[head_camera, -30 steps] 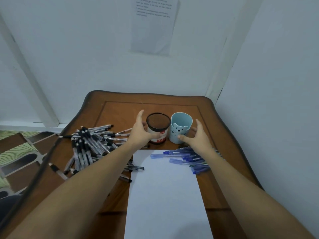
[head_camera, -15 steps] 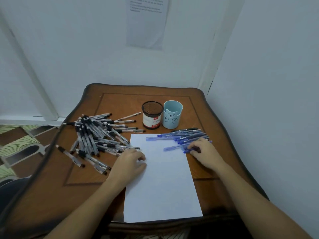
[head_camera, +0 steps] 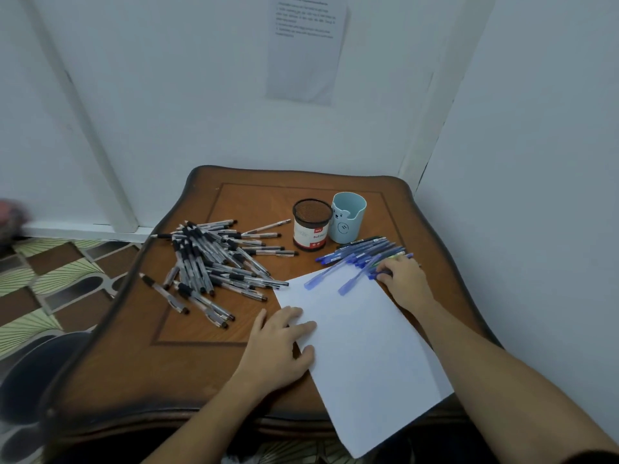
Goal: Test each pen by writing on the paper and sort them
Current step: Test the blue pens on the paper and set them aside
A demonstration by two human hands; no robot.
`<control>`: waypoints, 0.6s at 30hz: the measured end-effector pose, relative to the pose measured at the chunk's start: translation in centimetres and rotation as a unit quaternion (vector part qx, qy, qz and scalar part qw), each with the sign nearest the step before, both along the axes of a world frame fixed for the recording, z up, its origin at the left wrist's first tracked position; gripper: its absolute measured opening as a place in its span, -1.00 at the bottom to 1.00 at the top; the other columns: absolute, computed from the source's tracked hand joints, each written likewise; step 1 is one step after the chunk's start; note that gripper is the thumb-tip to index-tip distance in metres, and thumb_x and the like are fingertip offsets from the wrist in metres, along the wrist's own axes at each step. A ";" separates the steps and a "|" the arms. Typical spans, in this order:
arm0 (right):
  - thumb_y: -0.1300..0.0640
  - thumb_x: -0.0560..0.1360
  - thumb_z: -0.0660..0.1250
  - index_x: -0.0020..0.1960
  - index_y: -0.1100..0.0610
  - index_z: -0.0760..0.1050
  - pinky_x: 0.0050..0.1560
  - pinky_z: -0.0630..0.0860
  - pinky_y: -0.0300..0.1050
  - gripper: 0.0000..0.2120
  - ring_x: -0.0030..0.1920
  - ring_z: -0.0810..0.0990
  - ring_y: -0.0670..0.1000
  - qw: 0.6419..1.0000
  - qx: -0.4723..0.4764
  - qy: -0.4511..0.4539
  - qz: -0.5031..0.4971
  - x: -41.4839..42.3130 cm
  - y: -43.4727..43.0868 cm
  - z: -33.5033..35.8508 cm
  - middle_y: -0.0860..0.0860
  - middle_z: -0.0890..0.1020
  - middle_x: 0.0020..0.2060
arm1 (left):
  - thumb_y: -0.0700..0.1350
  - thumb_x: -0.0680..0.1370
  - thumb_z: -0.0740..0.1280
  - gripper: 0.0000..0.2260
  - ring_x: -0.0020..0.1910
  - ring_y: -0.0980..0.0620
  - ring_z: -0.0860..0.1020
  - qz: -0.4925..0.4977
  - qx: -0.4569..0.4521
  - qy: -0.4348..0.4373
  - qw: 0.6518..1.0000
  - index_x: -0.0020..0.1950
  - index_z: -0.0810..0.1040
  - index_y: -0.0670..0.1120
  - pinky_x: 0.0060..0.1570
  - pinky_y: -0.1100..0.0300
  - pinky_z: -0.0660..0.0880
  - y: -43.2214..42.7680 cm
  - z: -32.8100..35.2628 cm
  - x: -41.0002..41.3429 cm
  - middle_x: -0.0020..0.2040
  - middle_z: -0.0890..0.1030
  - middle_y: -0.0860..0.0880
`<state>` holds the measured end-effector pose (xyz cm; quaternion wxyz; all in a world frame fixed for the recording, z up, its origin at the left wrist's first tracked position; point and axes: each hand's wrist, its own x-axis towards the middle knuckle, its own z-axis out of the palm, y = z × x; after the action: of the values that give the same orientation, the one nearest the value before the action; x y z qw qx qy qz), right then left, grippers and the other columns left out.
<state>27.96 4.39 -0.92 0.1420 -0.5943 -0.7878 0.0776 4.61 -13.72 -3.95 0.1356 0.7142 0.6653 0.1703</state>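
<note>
My left hand (head_camera: 281,343) lies flat with straight fingers on the 9 o'clock edge of the paper (head_camera: 365,346). My right hand (head_camera: 405,279) rests on the blue pens (head_camera: 361,256) at the sheet's 1 o'clock corner. Its fingers are curled, but I cannot tell whether they grip one. Two of the blue pens overlap the sheet's far edge. A heap of black pens (head_camera: 214,259) sprawls at 10 o'clock on the table (head_camera: 201,363). At 12 o'clock a black mesh cup (head_camera: 311,229) and a light-blue bear cup (head_camera: 348,217) stand side by side; I cannot make out their contents.
</note>
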 end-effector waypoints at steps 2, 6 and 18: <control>0.06 0.63 0.23 0.12 0.06 0.58 0.03 0.41 -0.03 -0.82 0.12 0.49 0.11 0.998 0.040 -0.039 -0.006 0.0 -0.4 0.0 0.06 0.61 0.09 | 0.32 0.38 -0.08 -0.36 0.47 0.17 0.16 -0.010 0.008 -0.004 1.000 0.39 0.42 0.23 0.46 -0.01 -0.18 -0.6 -0.2 -0.1 0.45 0.29 0.15; 0.06 0.68 0.14 0.18 0.02 0.49 0.08 0.36 -0.03 -0.82 0.11 0.55 0.11 0.997 0.049 -0.061 0.003 -0.2 -1.7 0.7 0.03 0.64 0.07 | 0.41 0.39 -0.01 -0.36 0.43 0.21 0.18 -0.029 0.015 -0.005 0.999 0.37 0.43 0.22 0.47 -0.02 -0.17 -1.5 -0.2 0.1 0.42 0.32 0.18; 0.04 0.62 0.27 0.17 -0.13 0.44 -0.21 0.37 -0.15 -0.85 -0.28 0.40 -0.05 0.958 -0.140 0.243 0.068 -3.6 -8.9 3.0 -0.05 0.44 -0.30 | 0.02 0.53 0.27 -0.59 0.31 -0.05 0.41 0.029 0.080 -0.005 0.996 0.36 0.50 -0.08 0.32 -0.04 0.37 -1.3 0.0 -4.9 0.31 0.50 -0.04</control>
<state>24.39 -4.49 2.13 0.2389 -0.5162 -0.7497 0.3383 -0.29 -15.06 -3.95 0.0765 0.7022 0.6693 0.2302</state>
